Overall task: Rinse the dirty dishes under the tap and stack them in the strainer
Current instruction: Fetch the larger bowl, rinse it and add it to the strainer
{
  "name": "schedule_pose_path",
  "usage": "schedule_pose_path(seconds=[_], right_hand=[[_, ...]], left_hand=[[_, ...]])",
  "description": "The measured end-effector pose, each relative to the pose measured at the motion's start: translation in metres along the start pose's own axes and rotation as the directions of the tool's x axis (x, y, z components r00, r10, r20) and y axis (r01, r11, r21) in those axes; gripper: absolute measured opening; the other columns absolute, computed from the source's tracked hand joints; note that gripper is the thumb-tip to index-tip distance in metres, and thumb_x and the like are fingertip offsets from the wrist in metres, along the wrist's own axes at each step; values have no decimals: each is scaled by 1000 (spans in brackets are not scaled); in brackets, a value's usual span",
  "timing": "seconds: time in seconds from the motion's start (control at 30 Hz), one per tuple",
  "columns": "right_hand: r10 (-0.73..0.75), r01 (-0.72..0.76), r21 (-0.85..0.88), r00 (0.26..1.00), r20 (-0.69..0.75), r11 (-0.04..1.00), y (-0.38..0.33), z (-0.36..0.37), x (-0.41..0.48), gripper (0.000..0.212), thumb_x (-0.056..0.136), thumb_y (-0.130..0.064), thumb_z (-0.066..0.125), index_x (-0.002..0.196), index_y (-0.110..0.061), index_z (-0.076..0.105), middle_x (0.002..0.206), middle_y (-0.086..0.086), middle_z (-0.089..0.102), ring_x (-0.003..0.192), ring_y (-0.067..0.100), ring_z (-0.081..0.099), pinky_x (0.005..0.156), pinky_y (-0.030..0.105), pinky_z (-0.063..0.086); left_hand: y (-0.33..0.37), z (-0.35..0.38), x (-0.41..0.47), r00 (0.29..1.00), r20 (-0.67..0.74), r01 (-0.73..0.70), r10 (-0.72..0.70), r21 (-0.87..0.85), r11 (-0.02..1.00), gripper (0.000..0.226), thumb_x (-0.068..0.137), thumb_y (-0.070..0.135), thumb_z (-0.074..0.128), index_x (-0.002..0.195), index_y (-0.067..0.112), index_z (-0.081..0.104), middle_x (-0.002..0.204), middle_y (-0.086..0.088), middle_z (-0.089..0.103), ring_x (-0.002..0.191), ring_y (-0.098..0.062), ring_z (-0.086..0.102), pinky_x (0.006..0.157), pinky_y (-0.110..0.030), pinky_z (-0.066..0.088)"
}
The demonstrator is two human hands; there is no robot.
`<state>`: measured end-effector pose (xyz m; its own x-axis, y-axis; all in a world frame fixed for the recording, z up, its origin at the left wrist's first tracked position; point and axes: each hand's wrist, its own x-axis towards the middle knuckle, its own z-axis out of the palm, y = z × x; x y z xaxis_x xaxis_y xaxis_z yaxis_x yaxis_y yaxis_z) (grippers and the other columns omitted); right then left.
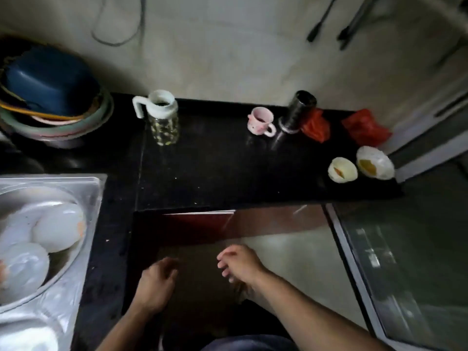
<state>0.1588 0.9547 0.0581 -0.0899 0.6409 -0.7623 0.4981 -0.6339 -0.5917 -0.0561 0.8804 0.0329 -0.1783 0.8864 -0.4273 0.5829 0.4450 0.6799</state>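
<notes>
Two soiled bowls (342,170) wait on the worktop (215,168) – I judge them light, stiff, greasy, best gripped at the rim – while my left hand (154,287) and right hand (240,262) hang open, empty.

Left hand (154,285), right hand (240,262) hang empty (fingers loose).

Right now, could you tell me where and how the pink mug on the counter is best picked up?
Take the pink mug by its handle, which juts toward the front right. Come in with the right hand from the counter's front edge, as the steel canister stands close on the mug's right. It sits upright with dark liquid inside, so lift it level. Both hands look empty.
</notes>
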Motion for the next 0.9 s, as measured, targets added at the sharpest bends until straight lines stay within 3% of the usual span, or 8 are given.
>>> schedule_pose_path(seconds=[0.2,0.33,0.43,0.5,0.63,0.77,0.83,0.9], right_hand=[[73,-19,226,970,-233,974,88,-123,-23,21,92,-10,53,88,-15,73,72,2,75,56,16,66,46,26,48],[140,-25,367,947,-290,930,132,-204,-31,23,91,-6,52,86,-12,74,70,3,75,54,19,64,46,24,47],[172,-14,446,933,-315,895,166,-276,-35,23,92,-3,53,92,-4,76,80,12,74,61,24,62,49,24,45],[188,-16,475,930,-317,880,184,-326,-37,21,94,-5,55,98,-3,75,88,15,75,64,22,63,50,24,48],[162,24,467,921,-354,884,209,-422,-33,18,96,-13,57,99,-11,75,94,10,78,71,18,70,59,27,56],[134,59,443,910,-392,895,212,-511,-6,19,97,-14,55,100,-12,75,95,7,78,76,19,72,62,27,58],[108,90,441,908,-405,893,204,-554,16,18,97,-16,56,101,-12,74,96,7,77,76,19,72,62,27,57],[101,109,448,902,-419,887,192,-592,42,17,97,-16,58,102,-11,73,96,9,77,74,19,70,59,28,56]], left_hand=[[93,82,25,950,278,-175,139,109,979,25,101,13,61,121,16,75,117,-3,78,106,-19,73,90,-29,54],[162,154,43,901,396,-257,177,158,953,22,101,13,62,113,22,78,115,5,78,111,-14,71,87,-23,50],[218,216,54,875,450,-281,180,168,945,22,102,18,63,112,30,78,118,8,76,113,-11,68,88,-18,46],[256,253,57,867,474,-261,153,171,950,20,102,19,63,110,28,79,114,8,77,111,-12,70,88,-20,49],[336,322,69,879,469,-155,88,107,982,34,98,8,59,90,36,77,96,15,78,93,-12,75,74,-25,54],[415,376,99,888,433,-189,158,30,981,27,98,11,59,103,31,76,99,15,78,89,-6,73,74,-27,56],[451,400,123,885,430,-176,177,-42,984,24,102,11,57,110,25,74,100,8,78,86,-11,73,74,-28,55],[481,422,153,894,437,-3,103,-224,975,22,102,8,55,113,15,73,99,-4,77,85,-21,70,69,-31,55]])
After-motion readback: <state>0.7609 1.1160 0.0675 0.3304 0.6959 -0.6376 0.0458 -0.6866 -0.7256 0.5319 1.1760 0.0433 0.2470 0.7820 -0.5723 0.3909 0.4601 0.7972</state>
